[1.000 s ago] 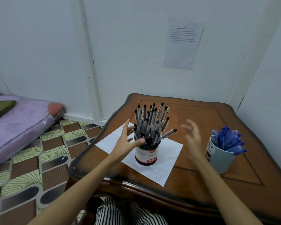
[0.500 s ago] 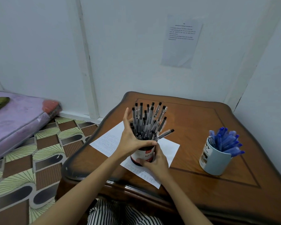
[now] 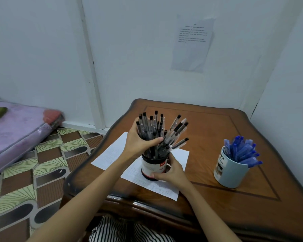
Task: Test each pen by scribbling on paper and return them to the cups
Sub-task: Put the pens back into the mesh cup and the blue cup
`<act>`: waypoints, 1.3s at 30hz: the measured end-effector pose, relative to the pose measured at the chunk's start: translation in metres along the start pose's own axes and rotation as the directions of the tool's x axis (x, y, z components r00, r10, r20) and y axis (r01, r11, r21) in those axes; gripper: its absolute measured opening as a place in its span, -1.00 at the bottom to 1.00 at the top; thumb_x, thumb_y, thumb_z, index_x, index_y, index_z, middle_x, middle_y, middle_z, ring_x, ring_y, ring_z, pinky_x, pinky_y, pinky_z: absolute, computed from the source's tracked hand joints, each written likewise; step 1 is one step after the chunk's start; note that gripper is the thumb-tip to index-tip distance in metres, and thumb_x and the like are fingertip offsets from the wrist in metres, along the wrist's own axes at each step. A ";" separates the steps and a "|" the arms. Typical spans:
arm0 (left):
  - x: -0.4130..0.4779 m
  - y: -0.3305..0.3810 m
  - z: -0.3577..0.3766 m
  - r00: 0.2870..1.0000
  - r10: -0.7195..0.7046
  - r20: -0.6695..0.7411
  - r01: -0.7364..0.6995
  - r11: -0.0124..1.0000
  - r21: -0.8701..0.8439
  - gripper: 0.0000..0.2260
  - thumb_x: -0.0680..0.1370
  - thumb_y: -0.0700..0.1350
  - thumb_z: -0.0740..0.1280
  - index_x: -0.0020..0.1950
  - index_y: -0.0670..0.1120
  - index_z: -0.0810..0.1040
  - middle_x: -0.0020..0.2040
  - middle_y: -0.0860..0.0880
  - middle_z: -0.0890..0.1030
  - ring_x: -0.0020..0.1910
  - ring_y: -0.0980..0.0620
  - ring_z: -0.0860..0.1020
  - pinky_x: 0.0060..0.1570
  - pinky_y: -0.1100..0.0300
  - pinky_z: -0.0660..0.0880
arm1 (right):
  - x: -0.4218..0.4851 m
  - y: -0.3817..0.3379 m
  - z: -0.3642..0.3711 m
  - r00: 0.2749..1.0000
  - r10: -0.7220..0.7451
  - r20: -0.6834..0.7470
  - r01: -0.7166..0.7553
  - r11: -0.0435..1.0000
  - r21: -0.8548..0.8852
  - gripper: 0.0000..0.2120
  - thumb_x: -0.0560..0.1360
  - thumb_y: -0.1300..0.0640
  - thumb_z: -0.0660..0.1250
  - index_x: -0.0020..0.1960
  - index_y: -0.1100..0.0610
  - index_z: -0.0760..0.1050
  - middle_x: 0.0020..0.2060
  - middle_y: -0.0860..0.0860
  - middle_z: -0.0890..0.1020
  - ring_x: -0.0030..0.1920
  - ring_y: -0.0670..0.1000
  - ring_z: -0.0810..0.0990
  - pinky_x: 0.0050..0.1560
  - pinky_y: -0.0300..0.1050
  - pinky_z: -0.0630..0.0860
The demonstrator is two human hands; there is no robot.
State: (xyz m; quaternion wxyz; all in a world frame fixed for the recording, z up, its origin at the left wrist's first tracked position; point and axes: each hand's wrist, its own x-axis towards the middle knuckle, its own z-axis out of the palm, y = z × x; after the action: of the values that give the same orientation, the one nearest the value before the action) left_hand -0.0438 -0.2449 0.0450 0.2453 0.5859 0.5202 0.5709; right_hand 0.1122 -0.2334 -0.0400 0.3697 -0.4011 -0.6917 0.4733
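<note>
My left hand (image 3: 138,144) wraps the bundle of black pens (image 3: 155,130) just above the rim. Its thumb curls across the front, and the other fingers are hidden behind the barrels. My right hand (image 3: 173,172) clasps the cup (image 3: 150,167) below, fingers curled round its right wall and thumb low near the base. The cup stands on the paper (image 3: 110,152), which spreads out to the left of my left fingers and under the right ones. Well off to the right of my right fingers, the mug (image 3: 229,175) of blue pens (image 3: 243,151) sits on the table (image 3: 208,126).

The black pens look light and stiff, with smooth barrels (clear plastic, so probably slippery). They fan out loosely, and a few lean right past my thumb. I judge that squeezing the whole bundle risks spilling some. It seems better to pinch one barrel near its cap, where it stands clear of its neighbours, and draw it straight up. The right hand would steady the cup, which looks top-heavy.
</note>
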 end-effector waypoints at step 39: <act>0.031 0.063 0.040 0.649 0.375 0.661 -0.744 0.494 0.450 -0.51 0.35 0.31 0.37 0.14 0.03 0.61 0.14 0.04 0.59 0.31 0.03 0.41 0.34 0.07 0.19 | -0.002 0.010 -0.004 1.000 0.030 -0.003 -0.030 1.000 -0.007 -0.25 0.32 0.15 0.55 0.34 -0.10 0.20 0.11 -0.31 0.41 0.15 -0.23 0.42 0.02 -0.45 0.44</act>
State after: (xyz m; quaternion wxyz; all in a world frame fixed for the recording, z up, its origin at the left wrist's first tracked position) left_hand 0.0080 -0.2265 0.1039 -0.0791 0.8936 0.3850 0.2169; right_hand 0.1188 -0.2314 -0.0487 0.3620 -0.4132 -0.6870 0.4757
